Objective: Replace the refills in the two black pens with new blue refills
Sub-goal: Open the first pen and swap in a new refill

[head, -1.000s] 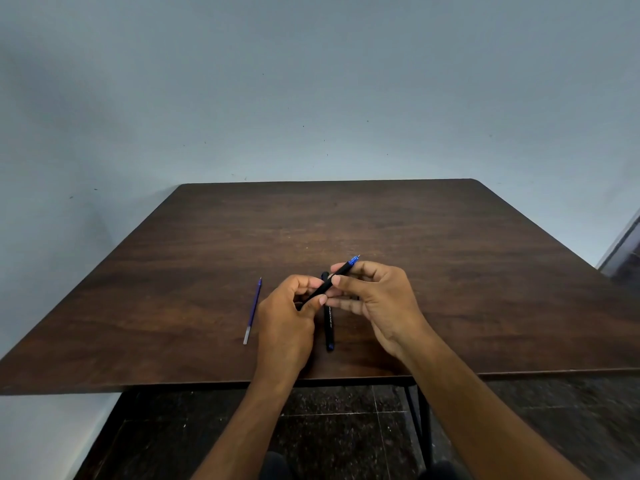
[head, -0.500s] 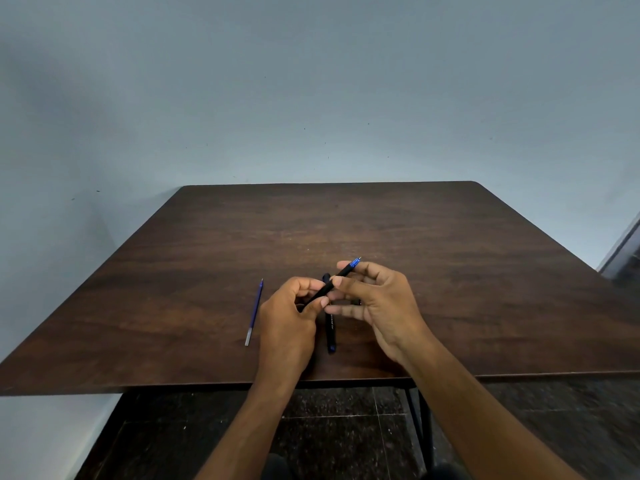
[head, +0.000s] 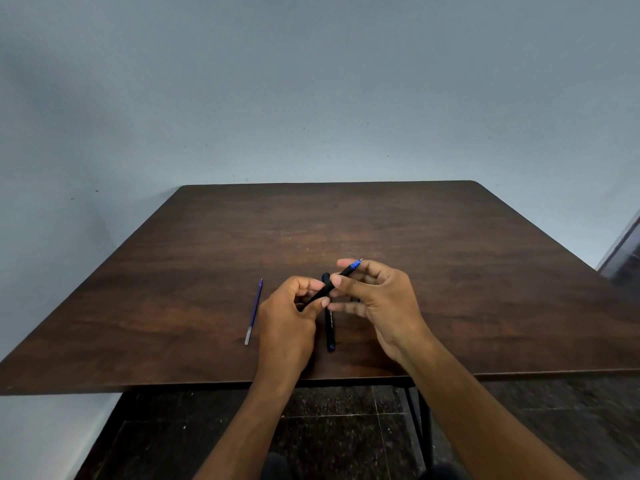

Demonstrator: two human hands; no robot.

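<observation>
A black pen (head: 327, 290) with a blue tip end is held slanted above the table between both hands. My left hand (head: 289, 320) grips its lower end with curled fingers. My right hand (head: 379, 303) pinches its upper part near the blue tip between thumb and forefinger. A second black pen (head: 330, 328) lies on the table under the hands, its blue end towards me. A loose blue refill (head: 254, 311) with a silvery end lies on the table left of my left hand.
The dark wooden table (head: 450, 271) stands against a pale wall. Its near edge runs just below my wrists. Dark tiled floor and a black table leg (head: 422, 427) show beneath. A dark doorway edge sits at far right.
The held pen has tilted slightly, and my right hand's fingers have shifted up along it towards the blue tip. The pen and refill on the table have not moved.
</observation>
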